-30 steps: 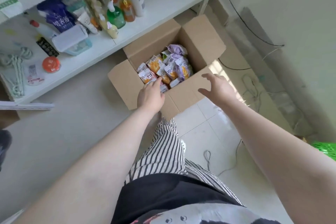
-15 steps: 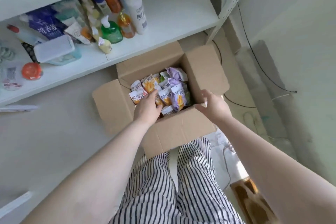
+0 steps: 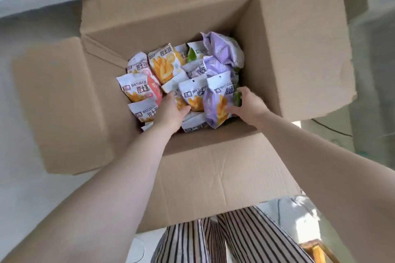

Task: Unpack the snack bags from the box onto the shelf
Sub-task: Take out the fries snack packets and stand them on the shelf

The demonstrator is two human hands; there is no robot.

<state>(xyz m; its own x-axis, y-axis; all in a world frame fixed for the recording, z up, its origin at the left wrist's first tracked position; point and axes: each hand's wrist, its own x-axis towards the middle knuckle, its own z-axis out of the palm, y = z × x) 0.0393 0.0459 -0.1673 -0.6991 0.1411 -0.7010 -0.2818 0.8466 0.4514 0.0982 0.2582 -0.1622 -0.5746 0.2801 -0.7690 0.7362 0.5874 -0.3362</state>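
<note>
Head | box (image 3: 213, 179) open on floor, flaps out, full of snack bags (image 3: 164, 66) | left hand (image 3: 171, 111) grips orange bag (image 3: 193, 97) | right hand (image 3: 248, 104) grips purple bag (image 3: 215, 102), both inside box

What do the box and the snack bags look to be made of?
The box: plain brown corrugated cardboard, matte, with creases and ragged flap edges. The snack bags: likely thin printed plastic film, slightly glossy, crinkled and puffed, with punched hang holes.
</note>
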